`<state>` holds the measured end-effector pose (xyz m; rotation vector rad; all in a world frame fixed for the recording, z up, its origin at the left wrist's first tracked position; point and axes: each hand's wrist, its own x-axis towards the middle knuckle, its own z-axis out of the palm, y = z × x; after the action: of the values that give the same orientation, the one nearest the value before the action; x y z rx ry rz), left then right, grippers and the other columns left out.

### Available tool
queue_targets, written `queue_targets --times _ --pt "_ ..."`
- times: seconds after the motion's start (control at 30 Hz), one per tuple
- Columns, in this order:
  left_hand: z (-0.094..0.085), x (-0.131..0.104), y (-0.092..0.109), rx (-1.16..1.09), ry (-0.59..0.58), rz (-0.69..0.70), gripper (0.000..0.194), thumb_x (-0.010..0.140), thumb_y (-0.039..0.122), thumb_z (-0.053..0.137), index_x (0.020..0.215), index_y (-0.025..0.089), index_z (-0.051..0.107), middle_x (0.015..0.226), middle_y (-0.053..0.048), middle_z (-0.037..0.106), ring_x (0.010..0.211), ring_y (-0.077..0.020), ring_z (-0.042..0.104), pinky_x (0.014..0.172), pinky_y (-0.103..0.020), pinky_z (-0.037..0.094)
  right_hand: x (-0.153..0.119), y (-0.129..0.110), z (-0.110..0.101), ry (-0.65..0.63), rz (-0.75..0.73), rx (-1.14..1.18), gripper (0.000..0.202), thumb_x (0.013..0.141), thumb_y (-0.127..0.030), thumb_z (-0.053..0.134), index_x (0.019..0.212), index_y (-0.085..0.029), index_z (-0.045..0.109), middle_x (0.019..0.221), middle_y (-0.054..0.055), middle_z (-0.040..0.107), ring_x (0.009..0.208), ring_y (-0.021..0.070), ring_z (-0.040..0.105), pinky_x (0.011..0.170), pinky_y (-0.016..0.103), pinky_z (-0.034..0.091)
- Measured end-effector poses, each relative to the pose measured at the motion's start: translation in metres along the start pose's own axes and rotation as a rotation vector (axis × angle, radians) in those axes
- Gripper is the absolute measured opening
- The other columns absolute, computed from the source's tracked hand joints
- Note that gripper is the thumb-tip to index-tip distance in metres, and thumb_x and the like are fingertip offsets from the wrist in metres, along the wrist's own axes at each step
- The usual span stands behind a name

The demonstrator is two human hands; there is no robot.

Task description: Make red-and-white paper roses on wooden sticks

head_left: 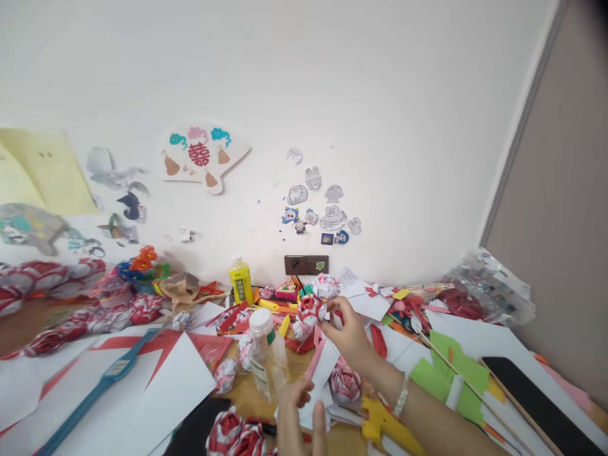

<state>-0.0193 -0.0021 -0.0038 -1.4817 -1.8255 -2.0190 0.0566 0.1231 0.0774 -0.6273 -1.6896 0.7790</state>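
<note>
My right hand [350, 332] reaches in over the crowded table and pinches a red-and-white paper rose [311, 309] between thumb and fingers. My left hand [299, 421] is low in front, its fingers apart with nothing between them. Just behind my left hand stands a clear plastic bottle [266, 361] with a white cap. Under my right wrist lies another paper rose [346, 380], and beside it a yellow glue gun [384, 425]. More red-and-white roses [235, 434] sit at the front edge, left of my left hand.
A yellow drink bottle [241, 282] stands near the wall. White sheets [178, 380] and a blue strap [116, 370] lie on the left. Green paper [446, 367], a thin stick [468, 386] and a black phone-like slab [536, 399] lie right. A plastic bag [494, 285] sits behind.
</note>
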Motion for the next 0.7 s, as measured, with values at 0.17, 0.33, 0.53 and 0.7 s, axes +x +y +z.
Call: queue_targets --times 0.17,0.33,0.53,0.7 --pt "-0.005 0.008 0.024 -0.249 0.016 -0.229 0.056 0.075 0.047 0.059 0.122 0.019 0.045 0.116 -0.011 0.057 0.097 -0.0232 0.057 0.083 -0.034 0.044 -0.054 -0.013 -0.016 -0.077 0.069 -0.106 0.012 0.069 -0.019 0.057 0.081 -0.021 0.057 0.078 0.0 0.061 0.075 0.0158 0.057 0.068 0.025 0.045" --pt "-0.011 0.008 0.039 -0.477 -0.116 -0.479 0.059 0.07 0.048 0.065 0.118 0.019 0.047 0.124 -0.013 0.055 0.112 -0.0275 0.054 0.089 -0.035 0.046 -0.082 -0.022 -0.022 -0.185 0.106 -0.04 0.003 0.073 -0.023 0.055 0.075 -0.021 0.055 0.074 0.001 0.058 0.07 0.0155 0.055 0.065 0.024 0.044" --pt "-0.027 0.009 0.049 -0.548 -0.097 -0.543 0.055 0.075 0.047 0.06 0.119 0.02 0.043 0.124 -0.012 0.056 0.114 -0.0254 0.053 0.089 -0.033 0.047 -0.08 -0.021 -0.027 -0.075 0.208 0.034 0.008 0.078 -0.028 0.051 0.074 -0.021 0.049 0.072 0.0 0.053 0.07 0.0167 0.052 0.065 0.026 0.042" --pt "-0.036 -0.021 0.035 -0.486 -0.046 -0.534 0.054 0.073 0.046 0.062 0.117 0.02 0.046 0.123 -0.013 0.057 0.111 -0.0247 0.056 0.09 -0.033 0.047 -0.04 -0.013 -0.019 -0.061 0.234 -0.105 0.007 0.075 -0.028 0.049 0.076 -0.021 0.048 0.072 -0.001 0.053 0.069 0.0169 0.051 0.067 0.027 0.04"
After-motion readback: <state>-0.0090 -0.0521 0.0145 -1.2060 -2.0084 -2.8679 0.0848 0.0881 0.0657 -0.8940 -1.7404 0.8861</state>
